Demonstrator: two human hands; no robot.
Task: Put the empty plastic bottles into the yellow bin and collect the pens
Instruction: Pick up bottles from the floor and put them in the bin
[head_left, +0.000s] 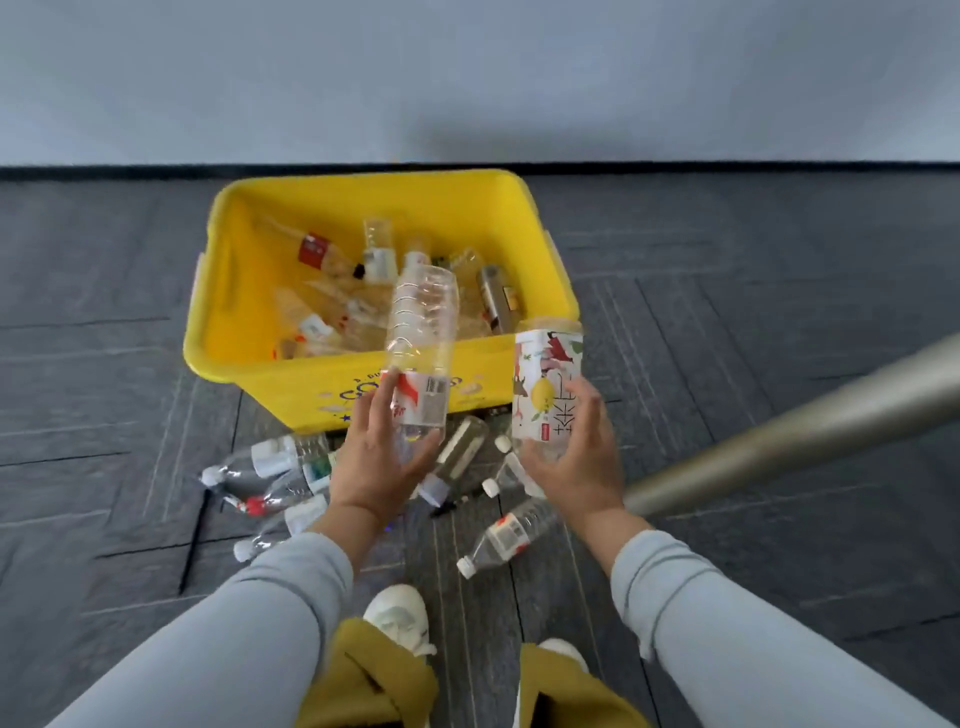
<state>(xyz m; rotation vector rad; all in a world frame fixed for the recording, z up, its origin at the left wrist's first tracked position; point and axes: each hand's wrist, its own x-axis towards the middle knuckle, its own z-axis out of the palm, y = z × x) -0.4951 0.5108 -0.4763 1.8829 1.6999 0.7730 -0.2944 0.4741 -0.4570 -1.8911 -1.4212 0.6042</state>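
Yellow bin (291, 395): smooth glossy plastic, printed front wall. Ribbed bottle (421, 332): clear thin plastic, shiny, glossy label band. Wrapped bottle (545, 384): printed film sleeve, satin sheen. Loose bottles (498, 535) on floor: clear plastic, white matt caps, some crumpled. Floor (104, 415): dark grey carpet tile, matt, rough weave with faint lines. Pole (810, 426) at right edge: brushed metal look, dull sheen. Sleeves (249, 623): pale soft cloth, matt. Wall (467, 78): flat matt paint. Pen (195, 540): black, matt, material unclear.
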